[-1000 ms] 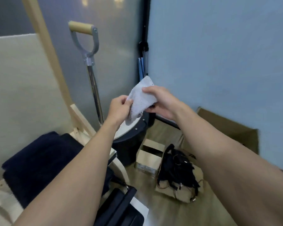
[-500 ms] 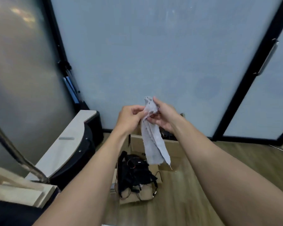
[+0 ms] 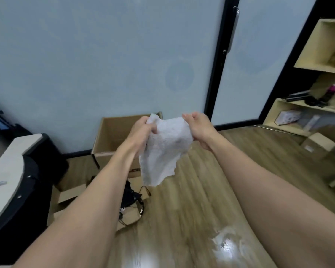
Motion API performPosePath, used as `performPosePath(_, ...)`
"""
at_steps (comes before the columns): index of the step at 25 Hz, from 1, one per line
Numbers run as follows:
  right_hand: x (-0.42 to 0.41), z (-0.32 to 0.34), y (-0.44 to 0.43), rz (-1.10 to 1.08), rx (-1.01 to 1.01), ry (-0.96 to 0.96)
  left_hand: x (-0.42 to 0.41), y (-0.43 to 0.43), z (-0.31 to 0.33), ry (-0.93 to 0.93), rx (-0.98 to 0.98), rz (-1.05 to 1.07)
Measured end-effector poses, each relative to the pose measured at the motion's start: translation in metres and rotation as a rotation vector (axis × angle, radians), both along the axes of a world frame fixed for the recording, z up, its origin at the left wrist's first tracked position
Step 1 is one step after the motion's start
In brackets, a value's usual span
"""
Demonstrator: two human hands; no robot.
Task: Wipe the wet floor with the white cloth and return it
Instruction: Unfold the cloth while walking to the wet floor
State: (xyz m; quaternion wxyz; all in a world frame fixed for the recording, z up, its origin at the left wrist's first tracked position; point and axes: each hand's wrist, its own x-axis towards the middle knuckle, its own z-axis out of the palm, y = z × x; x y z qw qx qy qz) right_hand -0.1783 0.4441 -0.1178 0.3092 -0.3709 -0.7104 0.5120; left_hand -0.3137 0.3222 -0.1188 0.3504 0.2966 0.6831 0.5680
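We observe both hands raised in front of the body, each gripping the white cloth [image 3: 165, 146] at its upper edge. The left hand [image 3: 141, 132] pinches the left corner with fingers curled closed on the fabric; the right hand [image 3: 198, 126] grips the right corner in the same way. The hands are set apart, with the cloth stretched between them and the rest hanging loose below, clear of the floor.

We note the wooden floor [image 3: 191, 200] beneath, with a wet patch [image 3: 225, 242] glistening near the lower part of the view, beside the right forearm. The cloth is well above and away from this patch.

Behind the cloth stands an open cardboard box [image 3: 114, 136] against the frosted glass wall [image 3: 104, 64]. Below the box, a dark bundle with cables [image 3: 132, 198] lies on a flattened piece of cardboard. To the left we record a black cabinet with a pale top [image 3: 14, 161]. To the right, a dark-framed door [image 3: 240, 74] with a long handle, and beyond it a wooden shelf unit [image 3: 317, 60] holding small items we cannot identify. A small box [image 3: 317, 146] sits on the floor near the shelf.
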Motion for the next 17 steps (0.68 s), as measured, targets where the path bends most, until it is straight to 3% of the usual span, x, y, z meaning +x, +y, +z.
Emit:
performPosePath(2, 0.029, -0.018, 0.024, 0.024, -0.32, 0.169, 0.011, 0.026, -0.011, -0.012, -0.016, 0.0)
performPosePath(3, 0.042, -0.035, 0.035, 0.108, -0.494, 0.187, 0.015, 0.038, -0.018, -0.12, 0.031, 0.011)
performPosePath(5, 0.064, -0.08, 0.036, 0.231, -0.619, -0.047, 0.02, 0.057, -0.042, -0.337, 0.053, 0.091)
performPosePath(7, 0.068, -0.117, 0.038, 0.18, -0.66, -0.087, 0.02, 0.082, -0.081, -0.336, -0.16, 0.162)
performPosePath(9, 0.063, -0.144, 0.049, 0.049, -0.784, 0.092, 0.016, 0.105, -0.119, -0.25, -0.445, 0.141)
performPosePath(10, 0.059, -0.15, 0.058, 0.04, -0.844, 0.146, 0.011, 0.119, -0.13, -0.291, -0.511, 0.117)
performPosePath(12, 0.049, -0.161, 0.077, 0.042, -0.858, 0.09, -0.001, 0.148, -0.148, -0.477, -0.478, 0.02)
performPosePath(14, 0.041, -0.167, 0.096, -0.046, -0.748, -0.054, -0.006, 0.172, -0.16, -0.606, -0.4, -0.103)
performPosePath(17, 0.036, -0.169, 0.144, -0.155, -0.503, -0.264, -0.006, 0.21, -0.175, -0.324, -0.438, -0.173)
